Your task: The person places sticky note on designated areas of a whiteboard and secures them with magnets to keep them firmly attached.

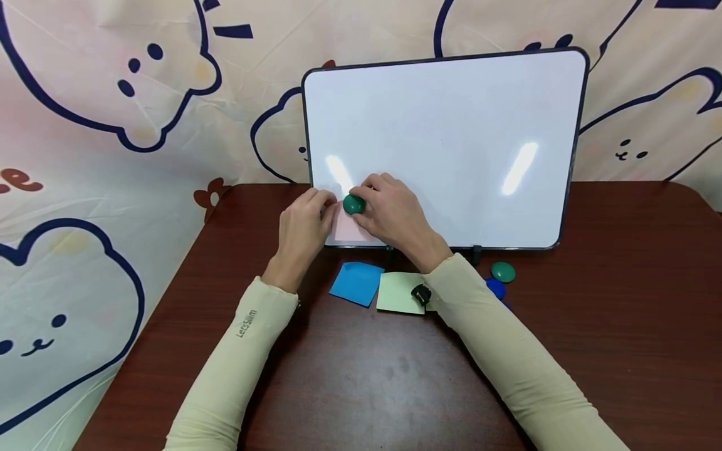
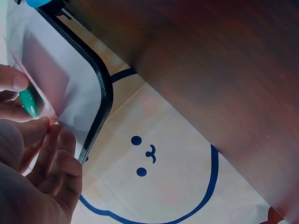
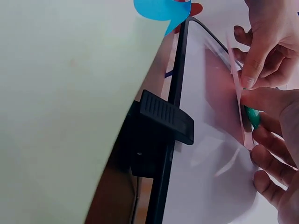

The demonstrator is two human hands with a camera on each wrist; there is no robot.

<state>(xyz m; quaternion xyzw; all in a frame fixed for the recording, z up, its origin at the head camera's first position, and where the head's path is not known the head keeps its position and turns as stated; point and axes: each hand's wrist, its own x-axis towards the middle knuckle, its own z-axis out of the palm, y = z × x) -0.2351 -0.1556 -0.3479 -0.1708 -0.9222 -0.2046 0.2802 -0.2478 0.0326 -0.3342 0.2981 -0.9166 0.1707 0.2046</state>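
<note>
The pink note [image 1: 351, 230] looks likely to end up skewed or creased: the wrist views show it standing partly off the whiteboard [image 1: 451, 125], so a magnet pulled in too early could trap a fold. If the pinch at its edge loosens first, the paper could slide down. A hard push might also tilt the board, which rests in small black clips [image 3: 166, 116] below the hands.

The left hand [image 1: 304, 222] is nearly closed, thumb and fingertips pinching the note's edge. Just beside it, the right hand [image 1: 397, 213] grips a green magnet [image 1: 353, 204] between thumb and fingers, in front of the note.
</note>
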